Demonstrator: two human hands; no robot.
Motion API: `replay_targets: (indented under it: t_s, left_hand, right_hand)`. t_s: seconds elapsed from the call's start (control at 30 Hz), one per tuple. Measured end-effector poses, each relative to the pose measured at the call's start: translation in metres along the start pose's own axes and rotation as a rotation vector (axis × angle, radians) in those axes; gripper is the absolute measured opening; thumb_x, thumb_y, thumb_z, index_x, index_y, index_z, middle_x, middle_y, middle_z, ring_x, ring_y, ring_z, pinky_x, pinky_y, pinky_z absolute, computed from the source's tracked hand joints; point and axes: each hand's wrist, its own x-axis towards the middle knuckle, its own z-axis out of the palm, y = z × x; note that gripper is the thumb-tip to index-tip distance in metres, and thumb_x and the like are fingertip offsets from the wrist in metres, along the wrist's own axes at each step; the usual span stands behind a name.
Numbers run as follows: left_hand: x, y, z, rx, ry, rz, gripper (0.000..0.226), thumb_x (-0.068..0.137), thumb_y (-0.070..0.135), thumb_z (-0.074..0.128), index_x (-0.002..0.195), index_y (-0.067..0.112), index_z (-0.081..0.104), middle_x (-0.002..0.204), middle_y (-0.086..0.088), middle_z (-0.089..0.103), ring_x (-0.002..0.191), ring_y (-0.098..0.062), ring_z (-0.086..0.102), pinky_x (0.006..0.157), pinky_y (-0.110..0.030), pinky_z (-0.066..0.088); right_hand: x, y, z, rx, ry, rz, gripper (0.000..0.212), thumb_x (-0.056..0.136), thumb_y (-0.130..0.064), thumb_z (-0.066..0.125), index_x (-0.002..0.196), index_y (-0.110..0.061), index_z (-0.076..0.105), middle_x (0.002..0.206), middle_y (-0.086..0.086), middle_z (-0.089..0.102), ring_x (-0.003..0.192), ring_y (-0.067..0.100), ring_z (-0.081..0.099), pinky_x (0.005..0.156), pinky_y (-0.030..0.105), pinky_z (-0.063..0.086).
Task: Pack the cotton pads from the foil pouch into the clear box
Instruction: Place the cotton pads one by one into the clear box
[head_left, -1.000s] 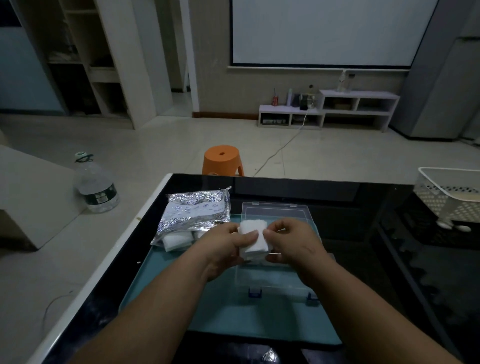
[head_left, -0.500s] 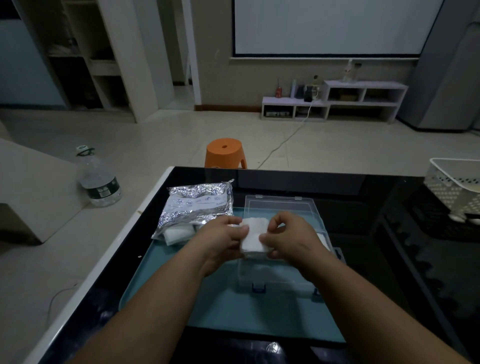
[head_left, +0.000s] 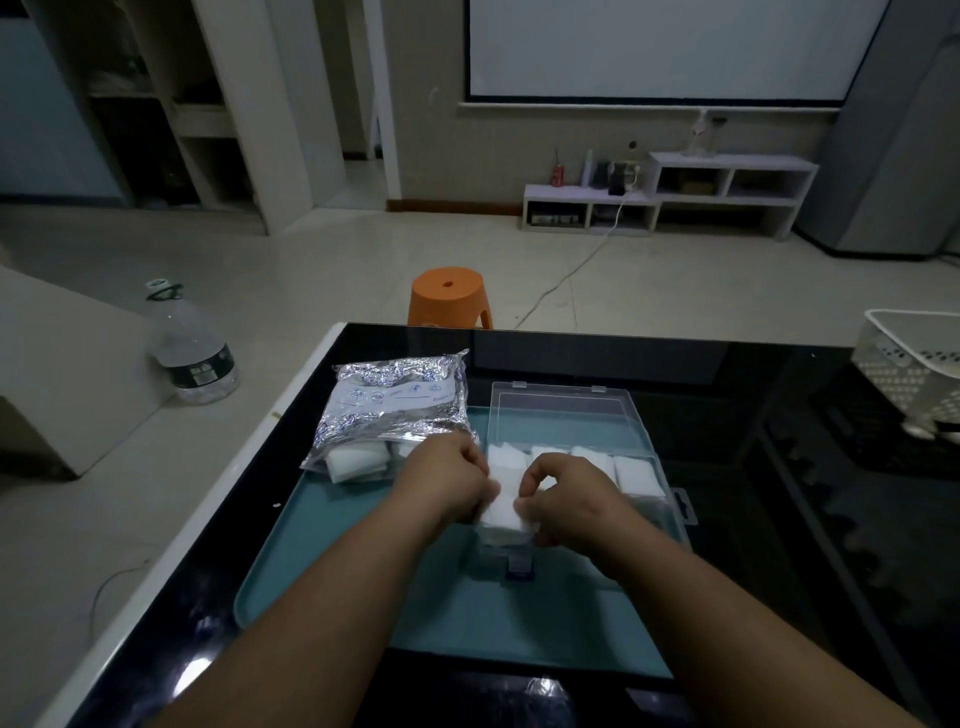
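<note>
Left hand (head_left: 447, 486) and right hand (head_left: 571, 499) pinch cotton pad (head_left: 506, 506) over clear box (head_left: 644, 452).

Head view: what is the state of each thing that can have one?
clear box: lid open, packed pads inside.
foil pouch: open at near end, remaining pads showing.
stack of cotton pads: held at the box's near left corner.
left hand: grips the stack.
right hand: pinches the stack.
water bottle: upright, capped.

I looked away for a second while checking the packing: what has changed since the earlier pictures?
The left hand and right hand have lowered the stack of cotton pads they pinch into the near left of the clear box, and still hold it. The foil pouch, the box and the teal tray stayed put.
</note>
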Motion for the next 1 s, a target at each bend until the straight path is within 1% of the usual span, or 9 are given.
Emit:
replay_targets:
  t_s: [0.13, 0.23, 0.3, 0.43, 0.5, 0.6, 0.77, 0.9, 1.0]
  left_hand:
    - [-0.001, 0.001, 0.0, 0.097, -0.002, 0.003, 0.02, 0.07, -0.003, 0.075, 0.066, 0.01, 0.061, 0.067, -0.015, 0.068, 0.065, -0.032, 0.071, 0.064, -0.048, 0.061]
    - [-0.002, 0.001, 0.0, 0.209, -0.008, 0.014, 0.02, 0.068, 0.004, 0.078, 0.063, 0.014, 0.062, 0.066, -0.011, 0.07, 0.06, -0.027, 0.069, 0.064, -0.042, 0.061]
    - [-0.004, 0.002, 0.0, 0.346, -0.006, 0.044, 0.015, 0.067, 0.012, 0.078, 0.067, 0.015, 0.064, 0.071, -0.006, 0.072, 0.068, -0.025, 0.07, 0.067, -0.036, 0.061]
    - [-0.01, 0.002, 0.002, 0.661, 0.01, 0.167, 0.017, 0.074, 0.022, 0.07, 0.075, 0.022, 0.053, 0.082, 0.005, 0.062, 0.081, -0.019, 0.059, 0.064, -0.028, 0.042]
    - [-0.009, 0.0, 0.004, 0.66, -0.048, 0.2, 0.019, 0.076, 0.016, 0.066, 0.074, 0.024, 0.049, 0.086, 0.005, 0.061, 0.081, -0.019, 0.058, 0.063, -0.028, 0.042]
    - [-0.009, 0.0, 0.002, 0.642, -0.12, 0.208, 0.019, 0.075, 0.011, 0.068, 0.077, 0.028, 0.06, 0.089, 0.007, 0.061, 0.081, -0.015, 0.06, 0.069, -0.028, 0.05]
    - [-0.01, -0.002, 0.001, 0.726, -0.126, 0.27, 0.019, 0.07, 0.03, 0.078, 0.088, 0.032, 0.07, 0.094, 0.007, 0.065, 0.083, -0.012, 0.06, 0.069, -0.023, 0.046]
    - [-0.012, -0.003, -0.001, 0.766, -0.135, 0.273, 0.029, 0.068, 0.035, 0.079, 0.097, 0.033, 0.071, 0.104, 0.006, 0.066, 0.09, -0.014, 0.061, 0.073, -0.024, 0.046]
    - [-0.012, -0.002, -0.001, 0.74, -0.149, 0.26, 0.031, 0.069, 0.033, 0.079, 0.099, 0.032, 0.072, 0.107, 0.003, 0.066, 0.091, -0.015, 0.063, 0.077, -0.024, 0.05]
  right_hand:
    - [0.001, 0.001, 0.0, -0.047, -0.012, 0.006, 0.016, 0.08, 0.0, 0.063, 0.073, -0.014, 0.061, 0.083, 0.015, 0.068, 0.066, 0.025, 0.063, 0.071, 0.046, 0.061]
    - [0.003, 0.003, 0.0, -0.085, -0.035, 0.015, 0.016, 0.08, 0.001, 0.063, 0.072, -0.014, 0.062, 0.077, 0.009, 0.065, 0.064, 0.021, 0.06, 0.067, 0.038, 0.059]
    - [0.004, 0.006, 0.002, -0.128, -0.045, 0.011, 0.017, 0.08, -0.001, 0.065, 0.071, -0.015, 0.061, 0.074, 0.006, 0.064, 0.064, 0.019, 0.058, 0.07, 0.037, 0.057]
    - [0.005, 0.008, 0.006, -0.218, -0.058, 0.007, 0.016, 0.082, -0.009, 0.07, 0.073, -0.018, 0.061, 0.083, 0.006, 0.069, 0.073, 0.02, 0.063, 0.077, 0.039, 0.058]
    - [0.006, 0.009, 0.005, -0.254, -0.047, 0.001, 0.014, 0.081, -0.014, 0.073, 0.075, -0.02, 0.061, 0.087, 0.004, 0.07, 0.08, 0.02, 0.066, 0.079, 0.038, 0.058]
    - [0.006, 0.01, 0.005, -0.33, -0.044, -0.015, 0.013, 0.081, -0.021, 0.074, 0.076, -0.023, 0.062, 0.084, -0.002, 0.067, 0.08, 0.015, 0.062, 0.073, 0.029, 0.052]
    - [0.005, 0.009, 0.0, -0.329, -0.048, -0.021, 0.016, 0.077, -0.016, 0.078, 0.086, -0.024, 0.068, 0.084, -0.005, 0.062, 0.08, 0.014, 0.063, 0.08, 0.034, 0.056]
    - [0.004, 0.008, -0.003, -0.342, -0.105, -0.043, 0.035, 0.075, -0.013, 0.08, 0.106, -0.026, 0.07, 0.105, -0.004, 0.061, 0.091, 0.014, 0.057, 0.081, 0.028, 0.051]
    - [0.005, 0.009, -0.002, -0.357, -0.1, -0.058, 0.039, 0.075, -0.012, 0.079, 0.11, -0.026, 0.071, 0.112, -0.001, 0.066, 0.091, 0.014, 0.059, 0.079, 0.026, 0.05]
